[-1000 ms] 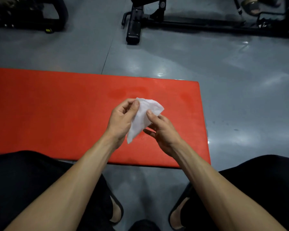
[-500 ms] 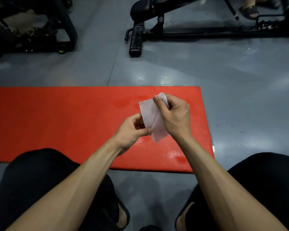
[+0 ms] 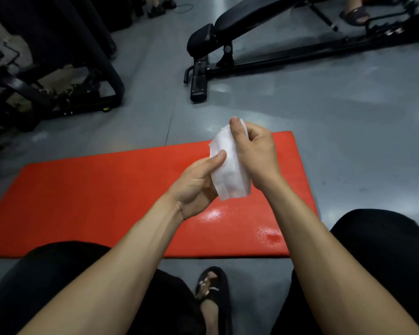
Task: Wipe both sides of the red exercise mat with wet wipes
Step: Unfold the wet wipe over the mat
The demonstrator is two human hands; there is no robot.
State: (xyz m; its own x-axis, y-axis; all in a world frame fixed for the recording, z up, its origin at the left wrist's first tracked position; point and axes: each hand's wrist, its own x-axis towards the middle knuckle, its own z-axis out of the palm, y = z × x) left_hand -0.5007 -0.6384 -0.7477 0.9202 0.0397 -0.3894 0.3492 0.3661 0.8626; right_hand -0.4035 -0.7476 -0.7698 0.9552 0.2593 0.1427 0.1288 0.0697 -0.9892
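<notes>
At the centre of the frame we hold a folded white wet wipe above the red exercise mat lying flat on the floor: right hand pinching its top, left hand gripping its side. Wet patches glisten at the mat's lower right, so we judge wiping only partly done, the underside untouched.

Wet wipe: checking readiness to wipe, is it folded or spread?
Folded: wet wipe shows layered edges, pinched between left hand and right hand.

No readable text, labels or numbers anywhere in view.
</notes>
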